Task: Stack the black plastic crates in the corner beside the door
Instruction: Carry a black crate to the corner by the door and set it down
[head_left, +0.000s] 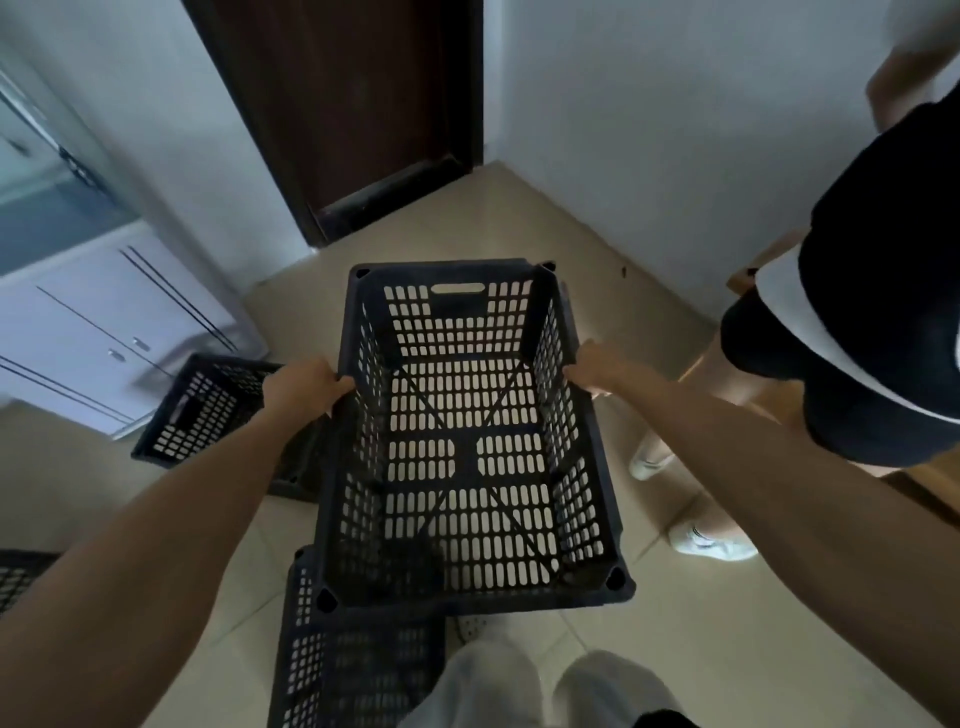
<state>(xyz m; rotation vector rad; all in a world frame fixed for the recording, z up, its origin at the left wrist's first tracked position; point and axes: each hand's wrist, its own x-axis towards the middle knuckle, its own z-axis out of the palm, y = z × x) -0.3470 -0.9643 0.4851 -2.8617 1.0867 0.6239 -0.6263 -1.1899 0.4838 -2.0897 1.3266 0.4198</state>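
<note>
Gripping opposite long rims, the left hand (304, 387) and right hand (597, 366) clench the crate (467, 441), judged rigid, light, best carried by its rims.

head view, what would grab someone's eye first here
The big black perforated crate held in mid-frame, the left hand and right hand gripping its side rims. Beyond it, the dark door and bare floor corner at the top. A second person stands at right, with more crates at left.
</note>
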